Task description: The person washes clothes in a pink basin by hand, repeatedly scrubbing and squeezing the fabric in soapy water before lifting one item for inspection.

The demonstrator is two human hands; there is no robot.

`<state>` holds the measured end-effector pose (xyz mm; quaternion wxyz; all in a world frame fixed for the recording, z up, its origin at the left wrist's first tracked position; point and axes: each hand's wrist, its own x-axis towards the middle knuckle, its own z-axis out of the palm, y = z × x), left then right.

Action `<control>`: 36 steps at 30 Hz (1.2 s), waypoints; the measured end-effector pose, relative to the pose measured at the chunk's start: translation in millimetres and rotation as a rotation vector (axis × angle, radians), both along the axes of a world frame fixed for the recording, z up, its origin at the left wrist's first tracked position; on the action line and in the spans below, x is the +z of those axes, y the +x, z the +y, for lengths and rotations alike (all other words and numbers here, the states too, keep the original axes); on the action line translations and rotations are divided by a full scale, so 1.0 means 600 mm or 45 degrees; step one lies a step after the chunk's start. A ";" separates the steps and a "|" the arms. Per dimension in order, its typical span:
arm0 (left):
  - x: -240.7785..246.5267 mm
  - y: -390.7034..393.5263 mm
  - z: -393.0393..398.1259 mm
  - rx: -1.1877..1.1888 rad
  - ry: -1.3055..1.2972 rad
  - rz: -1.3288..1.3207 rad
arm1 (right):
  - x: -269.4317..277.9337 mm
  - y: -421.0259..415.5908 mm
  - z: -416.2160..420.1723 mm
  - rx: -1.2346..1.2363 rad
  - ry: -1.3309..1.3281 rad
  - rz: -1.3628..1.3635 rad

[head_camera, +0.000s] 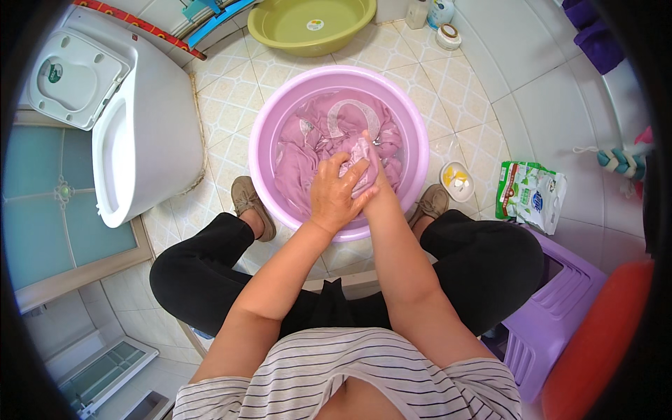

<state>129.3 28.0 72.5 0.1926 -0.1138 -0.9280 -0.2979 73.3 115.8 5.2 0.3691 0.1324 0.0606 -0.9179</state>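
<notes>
A round pink plastic basin (257, 152) stands on the tiled floor between my feet. In it lies wet pink cloth (296, 176) in water, with a pale curved lace-like trim (349, 107) near the far side. My left hand (338, 191) is bent over a bunched part of the cloth, fingers curled onto it. My right hand (374, 176) is beneath and beside that bunch, gripping it from the right; its fingers are mostly covered by cloth. Both hands are wet and meet over the middle of the basin.
A green basin (310, 47) stands beyond. A white toilet (152, 126) is at the left. To the right are a soap dish (458, 181) with yellow and white pieces, a green-and-white packet (530, 194) and a purple plastic stool (562, 294). Bottles (440, 14) and a round jar (448, 37) stand at the back right.
</notes>
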 end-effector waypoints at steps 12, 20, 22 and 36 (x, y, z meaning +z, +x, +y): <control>-0.058 -0.067 -0.109 0.122 1.817 -0.907 | 0.028 0.000 -0.036 -0.105 0.832 0.082; -0.070 -0.032 -0.135 0.158 2.490 -1.047 | 0.056 -0.019 0.002 -0.466 2.060 0.871; -0.074 -0.032 -0.138 0.162 2.490 -1.035 | 0.120 0.000 -0.014 -0.237 1.786 0.828; -0.068 -0.036 -0.087 0.161 2.274 -1.118 | 0.059 0.005 -0.002 -0.036 2.084 0.934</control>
